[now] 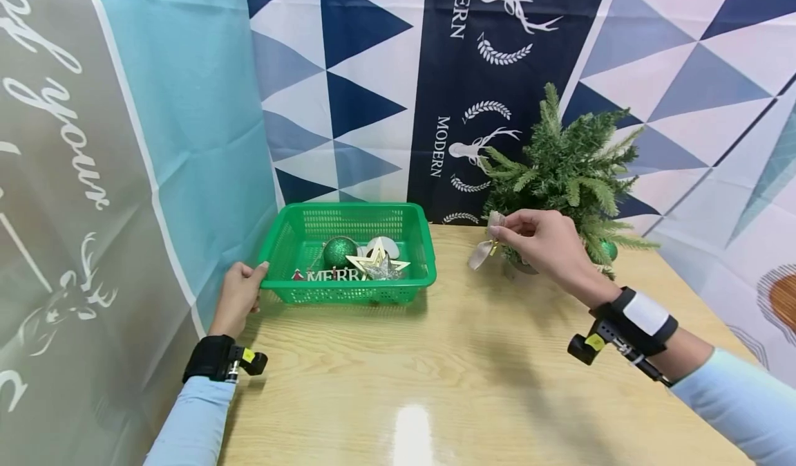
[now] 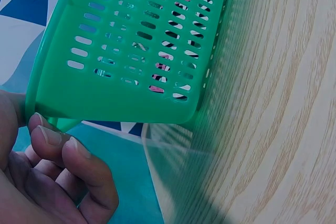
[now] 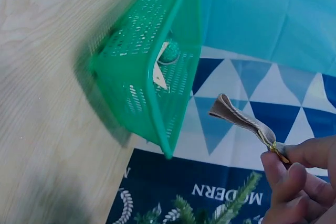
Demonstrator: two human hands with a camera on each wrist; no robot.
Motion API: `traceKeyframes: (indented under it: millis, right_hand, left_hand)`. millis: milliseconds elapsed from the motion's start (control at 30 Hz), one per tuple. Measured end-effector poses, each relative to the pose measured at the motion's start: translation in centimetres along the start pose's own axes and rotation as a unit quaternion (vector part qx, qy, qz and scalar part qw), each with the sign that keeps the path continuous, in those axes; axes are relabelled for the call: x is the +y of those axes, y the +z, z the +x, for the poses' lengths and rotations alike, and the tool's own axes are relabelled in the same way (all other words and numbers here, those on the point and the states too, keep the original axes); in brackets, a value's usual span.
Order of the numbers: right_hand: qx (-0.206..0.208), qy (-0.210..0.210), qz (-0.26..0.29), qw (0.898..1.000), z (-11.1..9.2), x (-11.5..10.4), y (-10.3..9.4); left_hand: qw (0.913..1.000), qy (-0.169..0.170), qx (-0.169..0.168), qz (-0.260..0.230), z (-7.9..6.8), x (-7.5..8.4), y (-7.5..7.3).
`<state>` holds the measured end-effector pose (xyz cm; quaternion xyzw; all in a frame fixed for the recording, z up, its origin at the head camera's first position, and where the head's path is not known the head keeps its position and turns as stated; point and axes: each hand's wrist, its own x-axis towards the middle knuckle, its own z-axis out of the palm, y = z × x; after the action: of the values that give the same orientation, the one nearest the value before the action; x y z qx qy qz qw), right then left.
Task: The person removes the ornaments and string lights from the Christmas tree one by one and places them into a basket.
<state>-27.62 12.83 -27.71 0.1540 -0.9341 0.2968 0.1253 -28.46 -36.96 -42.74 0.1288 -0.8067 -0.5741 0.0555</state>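
Note:
My left hand (image 1: 238, 299) pinches the rim of a green plastic basket (image 1: 348, 294) at its front left corner. In the left wrist view the fingers are curled at the slotted basket wall (image 2: 142, 35). Inside the basket lie a glittery green ball (image 1: 339, 252), a gold-edged star (image 1: 359, 267), white lettering (image 1: 323, 276) and a white rounded piece. Between thumb and fingers my right hand (image 1: 550, 245) holds a beige ribbon bow (image 1: 481, 254) with a gold tie, above the table. The right wrist view shows one loop of the bow (image 3: 241, 119) sticking out past the fingertips.
A small artificial fir tree (image 1: 562, 162) stands at the back right, just behind my right hand. A green ball (image 1: 608, 249) hangs low on its right side. Patterned cloth (image 1: 373, 92) rises behind the wooden table (image 1: 373, 369), and more cloth borders the left.

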Motion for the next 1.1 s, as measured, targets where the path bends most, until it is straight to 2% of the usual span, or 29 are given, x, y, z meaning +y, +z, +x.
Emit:
traceKeyframes:
  millis: [267, 667, 867, 1100]
  right_hand:
    - [-0.004, -0.011, 0.01, 1.0, 1.2, -1.0, 1.6]
    - [0.01, -0.046, -0.001, 0.999, 3.3, -1.6, 4.2]
    - [-0.002, -0.037, 0.012, 0.999, 4.1, -1.9, 5.4]
    - [-0.01, -0.046, 0.027, 0.999, 4.8, -2.4, 6.8]
  left_hand:
    - [1.0, 0.002, 0.001, -0.006, 0.1, 0.1, -0.1]
    - [0.9999, 0.007, -0.009, -0.011, 0.5, -0.2, -0.2]
    - [0.9998, 0.01, -0.014, -0.008, 0.5, -0.2, 0.0]
    - [0.9999, 0.006, -0.005, -0.009, 0.6, -0.4, -0.1]
